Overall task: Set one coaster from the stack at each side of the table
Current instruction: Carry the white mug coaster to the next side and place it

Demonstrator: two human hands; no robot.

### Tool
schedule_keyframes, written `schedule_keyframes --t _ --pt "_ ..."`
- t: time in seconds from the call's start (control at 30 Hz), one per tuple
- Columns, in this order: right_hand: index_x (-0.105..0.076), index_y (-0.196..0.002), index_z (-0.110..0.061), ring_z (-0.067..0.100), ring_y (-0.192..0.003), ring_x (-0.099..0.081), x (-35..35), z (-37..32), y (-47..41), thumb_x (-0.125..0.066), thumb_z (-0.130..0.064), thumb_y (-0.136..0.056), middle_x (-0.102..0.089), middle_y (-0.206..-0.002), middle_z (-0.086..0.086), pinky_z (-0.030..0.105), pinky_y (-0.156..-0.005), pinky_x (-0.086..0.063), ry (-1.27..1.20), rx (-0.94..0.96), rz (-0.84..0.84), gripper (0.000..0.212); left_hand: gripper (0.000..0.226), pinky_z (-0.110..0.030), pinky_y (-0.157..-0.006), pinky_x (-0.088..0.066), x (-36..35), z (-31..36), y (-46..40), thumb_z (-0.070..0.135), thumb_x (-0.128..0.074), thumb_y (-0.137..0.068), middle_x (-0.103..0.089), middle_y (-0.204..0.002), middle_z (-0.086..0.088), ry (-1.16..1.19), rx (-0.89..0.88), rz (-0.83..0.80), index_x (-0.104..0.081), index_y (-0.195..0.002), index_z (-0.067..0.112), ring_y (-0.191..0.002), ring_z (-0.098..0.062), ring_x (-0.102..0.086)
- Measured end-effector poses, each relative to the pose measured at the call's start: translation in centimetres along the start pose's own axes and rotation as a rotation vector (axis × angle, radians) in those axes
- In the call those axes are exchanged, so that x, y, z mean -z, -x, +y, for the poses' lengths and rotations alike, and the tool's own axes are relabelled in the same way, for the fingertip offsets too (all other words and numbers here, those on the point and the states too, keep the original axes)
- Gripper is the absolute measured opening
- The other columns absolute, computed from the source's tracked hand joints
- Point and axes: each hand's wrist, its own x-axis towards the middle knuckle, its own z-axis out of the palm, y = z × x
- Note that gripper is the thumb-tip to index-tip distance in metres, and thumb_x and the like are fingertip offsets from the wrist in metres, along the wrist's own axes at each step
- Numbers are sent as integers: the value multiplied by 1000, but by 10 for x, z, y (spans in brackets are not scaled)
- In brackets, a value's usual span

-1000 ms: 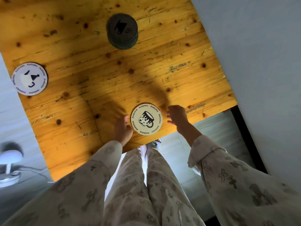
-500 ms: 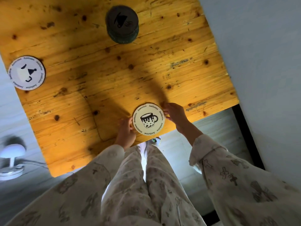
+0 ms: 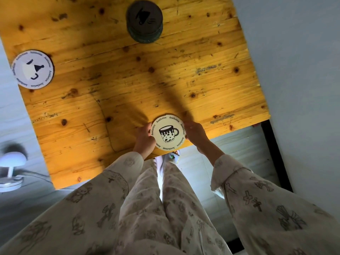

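Both hands closed in — fingers (image 3: pixel 148 130) clamp mug coaster (image 3: pixel 168 133), handle pointing right.

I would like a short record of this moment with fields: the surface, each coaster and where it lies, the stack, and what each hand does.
surface: wooden table, seen from above
coaster at near edge: cream, mug drawing, flat on the table
coaster at left edge: white, dark print, lying flat, nothing touching it
stack: dark coasters, near the far side
left hand: fingers at the mug coaster's left rim
right hand: fingers at its right rim
beside the table: white lamp on the floor
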Motion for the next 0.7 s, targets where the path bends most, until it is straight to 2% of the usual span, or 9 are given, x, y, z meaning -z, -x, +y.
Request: schedule_keyframes --t 0.07,0.17,0.43,0.57,0.7 --pt "-58 -97 13 23 -75 -38 0 1 2 -38 -8 -93 -48 -80 17 34 -67 -33 -20 -8 4 29 50 -28 -80 -47 -1 -4 4 -7 -40 -82 -44 -135 -16 33 -16 -12 -44 -128 10 -113 -22 -48" --pt "-59 -98 14 23 -75 -38 -1 4 5 -38 -8 -93 -49 -79 17 34 -66 -32 -6 1 12 30 53 -34 -88 -47 -3 -8 7 -9 -38 -82 -47 -134 -14 63 -10 -7 -41 -131 11 -121 -26 -46" --pt "-59 -100 7 22 -77 -40 -1 8 7 -38 -8 -91 -50 -82 15 34 -69 -35 -56 4 9 28 56 -27 -83 -40 -4 -7 10 -8 -38 -83 -42 -138 -12 79 -10 18 -35 -135 13 -118 -18 -44" --pt "-61 -99 3 22 -77 -41 0 7 7 -37 -9 -91 -51 -82 16 35 -70 -35 -78 6 2 28 58 -32 -89 -42 -2 -9 7 -5 -40 -83 -35 -143 -13 73 5 36 -34 -136 16 -126 -24 -41" --pt "-61 -98 3 23 -77 -41 -1 7 7 -39 -11 -92 -51 -81 16 35 -70 -36 -72 13 1 27 56 -30 -85 -42 -2 -11 5 -7 -38 -82 -39 -139 -13 42 -17 12 -39 -133 16 -123 -24 -44"
